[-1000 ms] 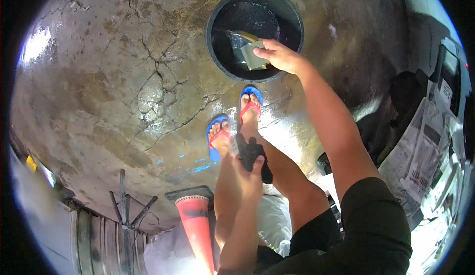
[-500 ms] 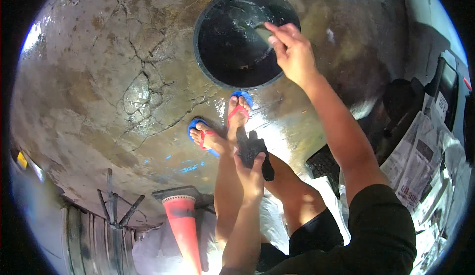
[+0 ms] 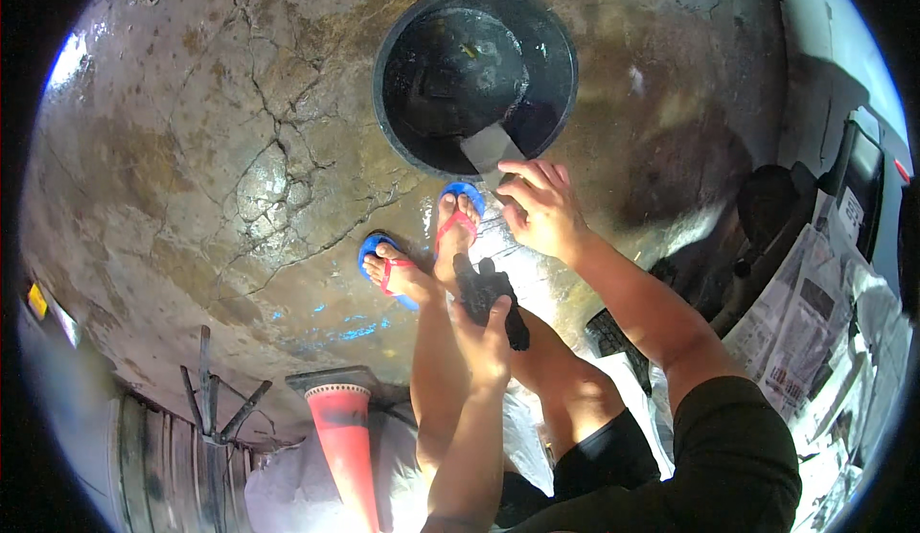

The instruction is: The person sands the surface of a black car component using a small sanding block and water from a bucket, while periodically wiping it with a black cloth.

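Your right hand (image 3: 544, 209) has drawn back toward you since the earlier frame, bringing the grey sheet (image 3: 489, 146) from above the inside of the black tub (image 3: 382, 102) to the tub's near rim. That sheet overlaps the rim in view; whether they touch cannot be told. Your right thumb and fingers, half curled, pinch the sheet by its near end. Your left hand (image 3: 484, 336), on your side of the tub and well apart from it, is closed around a lumpy black piece (image 3: 482, 289), thumb laid over it. Inside the tub show wet glints and 1 small yellowish scrap (image 3: 468, 51). Near the tub, on your side, are your feet (image 3: 407, 276) in 2 blue sandals (image 3: 462, 188). Left of the tub and closer to you stand 1 red cone (image 3: 343, 442) and a metal stand (image 3: 211, 423); newspaper sheets (image 3: 795, 312) lie to its right, and cracked concrete floor (image 3: 163, 217) surrounds it
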A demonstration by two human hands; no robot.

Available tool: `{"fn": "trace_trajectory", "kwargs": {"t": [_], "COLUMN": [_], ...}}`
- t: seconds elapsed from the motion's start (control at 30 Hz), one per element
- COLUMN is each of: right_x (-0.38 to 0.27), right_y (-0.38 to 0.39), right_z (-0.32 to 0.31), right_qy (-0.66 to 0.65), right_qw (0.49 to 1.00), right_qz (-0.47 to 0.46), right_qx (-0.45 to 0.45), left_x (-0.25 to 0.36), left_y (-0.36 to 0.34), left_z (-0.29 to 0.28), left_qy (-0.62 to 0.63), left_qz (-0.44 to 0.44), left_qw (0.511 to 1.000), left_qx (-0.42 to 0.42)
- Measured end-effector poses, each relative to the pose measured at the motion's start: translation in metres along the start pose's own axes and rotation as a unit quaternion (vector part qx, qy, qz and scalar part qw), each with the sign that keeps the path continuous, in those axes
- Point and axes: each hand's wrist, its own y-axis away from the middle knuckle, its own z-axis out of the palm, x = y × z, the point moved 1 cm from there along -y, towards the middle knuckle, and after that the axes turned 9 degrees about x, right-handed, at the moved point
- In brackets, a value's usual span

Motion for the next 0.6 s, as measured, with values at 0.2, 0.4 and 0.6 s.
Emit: {"fn": "trace_trajectory", "kwargs": {"t": [0.2, 0.4, 0.6], "right_x": [0.002, 0.073, 0.055], "right_y": [-0.087, -0.180, -0.188], "right_z": [0.017, 0.093, 0.056], "right_qy": [0.014, 0.221, -0.156], "right_qw": [0.994, 0.955, 0.976], "right_qz": [-0.027, -0.105, 0.131], "right_qx": [0.107, -0.169, -0.082], "left_x": [-0.008, 0.002, 0.006], "left_y": [0.004, 0.015, 0.011], "left_z": [-0.004, 0.013, -0.003], "left_qy": [-0.011, 0.050, 0.050], "left_qz": [-0.013, -0.048, -0.053], "left_qw": [1.000, 0.998, 0.997], "left_qx": [0.023, -0.014, 0.014]}}
